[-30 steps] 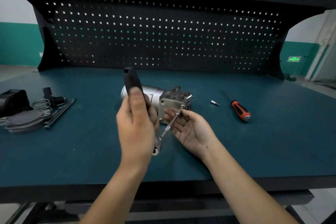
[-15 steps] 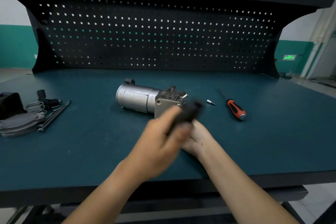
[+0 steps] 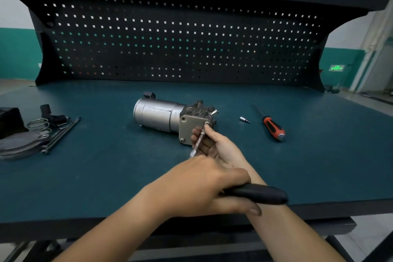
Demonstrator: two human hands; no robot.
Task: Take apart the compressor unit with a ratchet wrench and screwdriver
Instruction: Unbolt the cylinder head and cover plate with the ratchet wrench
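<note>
The compressor unit (image 3: 161, 117), a silver cylinder with a grey end plate, lies on its side in the middle of the bench. My left hand (image 3: 200, 187) grips the ratchet wrench by its black handle (image 3: 257, 193), which points right across my right forearm. The wrench's thin metal extension (image 3: 198, 141) runs up to a bolt at the end plate's upper right corner. My right hand (image 3: 217, 147) holds that extension between its fingers, just in front of the plate. A screwdriver (image 3: 271, 126) with a red and black handle lies to the right.
A small loose socket bit (image 3: 244, 120) lies between the compressor and the screwdriver. At the far left sit removed parts: grey plates (image 3: 21, 144), long bolts (image 3: 61, 134), wire rings (image 3: 39, 123) and a black fitting (image 3: 52, 115). A black pegboard (image 3: 180, 44) backs the teal bench.
My left hand has swung the wrench handle clockwise, from pointing up on the left to pointing right near the bench's front edge. My right hand stays on the extension at the plate.
</note>
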